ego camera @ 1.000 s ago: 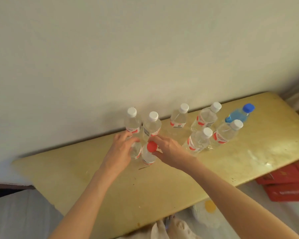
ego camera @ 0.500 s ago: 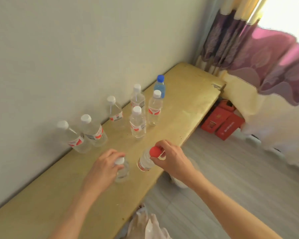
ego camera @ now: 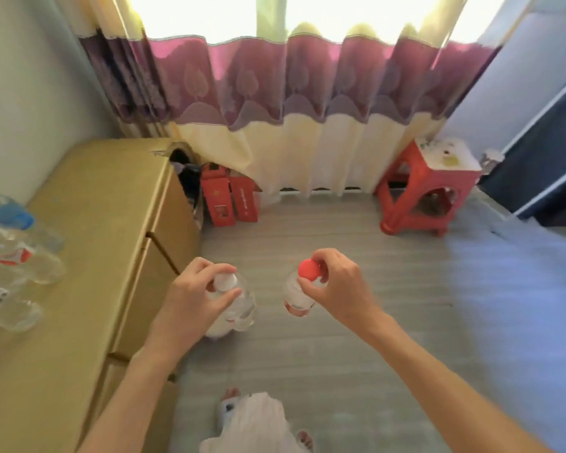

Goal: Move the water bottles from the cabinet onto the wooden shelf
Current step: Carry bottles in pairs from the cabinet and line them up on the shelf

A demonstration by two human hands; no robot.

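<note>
Above grey floor | both hands' fingers pinch bottle caps | yellow cabinet left | curtain ahead

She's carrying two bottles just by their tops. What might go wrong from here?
Each hand pinches only a cap: left hand on the white-capped bottle, right hand on the red-capped bottle. Hanging over the floor, either could slip from so small a grip. They hang close together and might knock.
</note>
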